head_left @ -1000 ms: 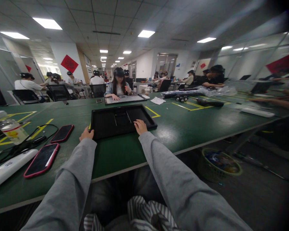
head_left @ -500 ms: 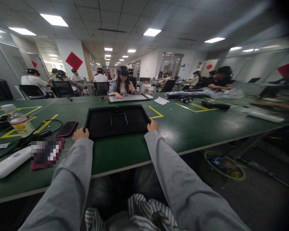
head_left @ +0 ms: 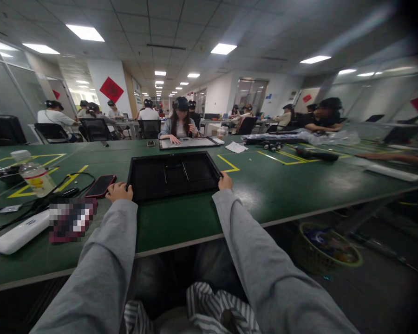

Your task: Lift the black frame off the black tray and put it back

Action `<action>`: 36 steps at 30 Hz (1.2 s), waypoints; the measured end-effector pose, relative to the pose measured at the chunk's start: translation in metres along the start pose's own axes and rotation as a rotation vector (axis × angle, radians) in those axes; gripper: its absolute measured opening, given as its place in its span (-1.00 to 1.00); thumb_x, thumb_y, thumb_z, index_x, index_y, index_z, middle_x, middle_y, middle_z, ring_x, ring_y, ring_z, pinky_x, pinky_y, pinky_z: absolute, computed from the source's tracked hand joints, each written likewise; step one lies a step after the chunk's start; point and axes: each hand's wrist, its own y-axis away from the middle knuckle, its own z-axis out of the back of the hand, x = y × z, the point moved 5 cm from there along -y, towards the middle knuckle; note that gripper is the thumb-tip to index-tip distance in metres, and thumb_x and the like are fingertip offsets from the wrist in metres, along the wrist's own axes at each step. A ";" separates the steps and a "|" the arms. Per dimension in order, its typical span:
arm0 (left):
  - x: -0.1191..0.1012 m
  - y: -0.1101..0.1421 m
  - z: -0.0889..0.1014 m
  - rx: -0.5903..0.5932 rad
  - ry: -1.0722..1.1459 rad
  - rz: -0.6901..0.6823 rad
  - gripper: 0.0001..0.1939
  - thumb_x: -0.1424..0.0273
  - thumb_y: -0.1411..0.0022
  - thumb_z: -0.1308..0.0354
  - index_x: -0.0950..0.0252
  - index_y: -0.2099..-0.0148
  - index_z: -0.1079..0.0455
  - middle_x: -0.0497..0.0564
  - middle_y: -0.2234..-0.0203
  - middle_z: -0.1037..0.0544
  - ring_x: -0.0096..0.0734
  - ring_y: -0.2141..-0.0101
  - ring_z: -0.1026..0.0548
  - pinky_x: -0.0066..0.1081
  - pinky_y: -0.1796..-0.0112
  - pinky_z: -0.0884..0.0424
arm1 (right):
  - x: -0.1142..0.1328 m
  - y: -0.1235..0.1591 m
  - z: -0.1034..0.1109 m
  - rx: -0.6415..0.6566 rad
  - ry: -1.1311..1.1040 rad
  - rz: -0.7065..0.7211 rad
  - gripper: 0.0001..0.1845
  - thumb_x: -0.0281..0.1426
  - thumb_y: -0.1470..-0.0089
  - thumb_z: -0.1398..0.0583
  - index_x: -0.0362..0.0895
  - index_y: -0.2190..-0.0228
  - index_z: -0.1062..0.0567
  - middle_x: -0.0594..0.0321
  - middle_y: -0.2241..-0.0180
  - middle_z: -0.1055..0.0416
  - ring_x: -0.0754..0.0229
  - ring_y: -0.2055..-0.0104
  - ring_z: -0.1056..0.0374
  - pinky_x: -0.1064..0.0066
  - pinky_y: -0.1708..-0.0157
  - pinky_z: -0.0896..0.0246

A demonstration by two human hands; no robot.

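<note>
A black rectangular casing (head_left: 149, 178) with a raised rim, like the back shell of a flat screen, lies on the green table in front of me. Two thin metal strips stand out in its middle. At its left edge my left hand (head_left: 119, 191) is closed, fingers curled on the rim. My right hand (head_left: 225, 181) grips the right edge in the same way, thumb on the rim. Just beyond my left hand is a phone in a red case (head_left: 101, 186).
On the left lie a drink bottle (head_left: 38, 178), cables, a white power bank (head_left: 21, 235) and another phone (head_left: 69, 222). Across the table (head_left: 285, 195) a person works over a flat panel (head_left: 191, 143). Further right are a crumpled tissue (head_left: 236, 147) and a power tool (head_left: 316, 154); a basket (head_left: 329, 248) stands below.
The whole view has shifted slightly to the right and down. Both hands keep hold of the casing's edges, and it lies about where it was.
</note>
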 end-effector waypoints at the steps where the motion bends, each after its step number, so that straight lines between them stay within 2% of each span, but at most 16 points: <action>1: -0.003 0.002 0.005 -0.017 0.011 -0.013 -0.64 0.22 -0.24 0.00 0.21 0.03 -0.48 0.12 -0.14 -0.38 0.01 -0.22 -0.06 0.11 -0.09 -0.03 | 0.003 0.001 0.004 -0.020 -0.004 0.009 -0.42 -0.54 -0.09 -0.01 -0.16 -0.15 -0.36 0.01 -0.05 -0.43 -0.01 -0.08 -0.33 0.08 -0.10 -0.18; 4: -0.014 0.007 0.028 -0.111 0.048 -0.059 -0.58 0.22 -0.27 0.04 0.20 -0.10 -0.39 0.12 -0.19 -0.32 0.02 -0.24 -0.02 0.11 -0.13 0.07 | 0.018 0.005 0.021 -0.142 -0.045 0.113 -0.37 -0.53 -0.14 0.07 -0.15 -0.24 -0.22 0.03 -0.11 -0.36 0.05 -0.14 -0.27 0.14 -0.12 -0.16; 8: -0.023 0.014 0.055 -0.221 0.079 -0.076 -0.46 0.18 -0.31 0.11 0.26 -0.27 -0.18 0.20 -0.25 -0.21 0.04 -0.25 -0.05 0.04 -0.15 0.10 | 0.041 0.015 0.048 -0.360 -0.137 0.304 -0.37 -0.48 -0.24 0.24 -0.19 -0.32 -0.02 0.02 -0.19 -0.23 0.17 -0.14 -0.26 0.27 -0.15 -0.14; 12: -0.027 0.021 0.064 -0.318 0.127 -0.104 -0.43 0.15 -0.35 0.20 0.29 -0.30 -0.13 0.21 -0.27 -0.19 -0.02 -0.23 -0.10 -0.03 -0.15 0.11 | 0.047 0.019 0.055 -0.418 -0.163 0.326 -0.38 -0.42 -0.29 0.28 -0.15 -0.35 0.10 0.04 -0.23 -0.17 0.17 -0.17 -0.23 0.26 -0.16 -0.12; 16: -0.028 0.020 0.055 -0.336 0.158 -0.134 -0.47 0.17 -0.35 0.16 0.26 -0.27 -0.21 0.15 -0.24 -0.27 -0.05 -0.20 -0.14 -0.01 -0.13 0.12 | 0.039 0.015 0.044 -0.351 -0.183 0.317 -0.38 -0.48 -0.27 0.21 -0.10 -0.33 0.02 0.08 -0.19 -0.24 0.15 -0.20 -0.19 0.26 -0.16 -0.11; 20: -0.024 0.014 0.037 -0.228 0.146 -0.119 -0.55 0.24 -0.32 0.10 0.20 -0.18 -0.32 0.11 -0.20 -0.34 -0.04 -0.17 -0.16 0.06 -0.10 0.10 | 0.024 0.010 0.023 -0.151 -0.064 0.163 -0.35 -0.58 -0.18 0.12 -0.09 -0.28 -0.15 0.07 -0.11 -0.36 0.10 -0.10 -0.29 0.24 -0.09 -0.18; 23: -0.016 0.008 0.022 -0.141 0.121 -0.074 -0.61 0.28 -0.29 0.07 0.18 -0.08 -0.40 0.07 -0.15 -0.40 -0.05 -0.16 -0.16 0.10 -0.09 0.07 | 0.017 0.010 0.014 -0.054 0.025 0.068 -0.36 -0.58 -0.15 0.06 -0.07 -0.24 -0.23 0.09 -0.11 -0.37 0.06 -0.07 -0.33 0.22 -0.07 -0.20; 27: -0.008 0.003 0.008 -0.070 0.082 -0.039 -0.64 0.29 -0.28 0.07 0.18 -0.02 -0.43 0.04 -0.14 -0.41 -0.08 -0.15 -0.16 0.11 -0.08 0.05 | 0.012 0.011 0.011 0.008 0.098 -0.014 -0.38 -0.55 -0.14 0.02 -0.09 -0.23 -0.26 0.06 -0.07 -0.42 0.02 -0.02 -0.37 0.19 -0.04 -0.23; 31: -0.004 0.002 0.001 -0.087 0.031 -0.002 -0.66 0.31 -0.28 0.08 0.18 0.01 -0.44 0.01 -0.13 -0.42 -0.13 -0.13 -0.18 0.08 -0.07 0.03 | 0.012 0.011 0.010 0.040 0.108 -0.031 -0.42 -0.52 -0.14 0.00 -0.08 -0.19 -0.32 0.05 0.00 -0.48 0.02 0.00 -0.39 0.19 -0.03 -0.23; 36: 0.002 0.002 -0.008 -0.072 -0.009 0.048 -0.65 0.30 -0.29 0.09 0.18 0.02 -0.44 0.01 -0.12 -0.43 -0.14 -0.12 -0.18 0.04 -0.05 -0.01 | 0.011 0.010 0.008 0.055 0.057 -0.028 -0.45 -0.48 -0.13 -0.04 -0.09 -0.16 -0.37 0.04 0.00 -0.47 0.01 -0.04 -0.37 0.19 -0.06 -0.22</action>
